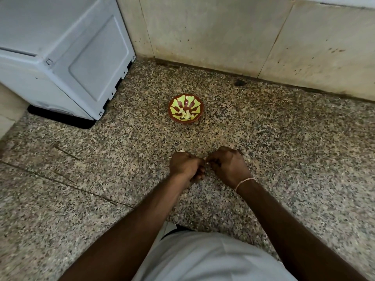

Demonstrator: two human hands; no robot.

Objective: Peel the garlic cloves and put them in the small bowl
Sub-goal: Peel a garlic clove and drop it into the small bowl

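Left hand (185,166) and right hand (228,165), both curled, meet at frame centre pinching something tiny, presumably a garlic clove (206,162), mostly hidden. Risk: the clove slips onto the speckled bench (284,149), since the small bowl (185,111) sits well apart above.

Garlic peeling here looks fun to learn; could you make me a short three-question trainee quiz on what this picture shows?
1. True or false: the small bowl already holds peeled cloves.
2. Where do the left hand and right hand meet? A) over the bowl B) nearer the person than the bowl C) on the white appliance
3. Fill in: the bowl stands on the speckled ____.

Key: 1 true; 2 B; 3 countertop.
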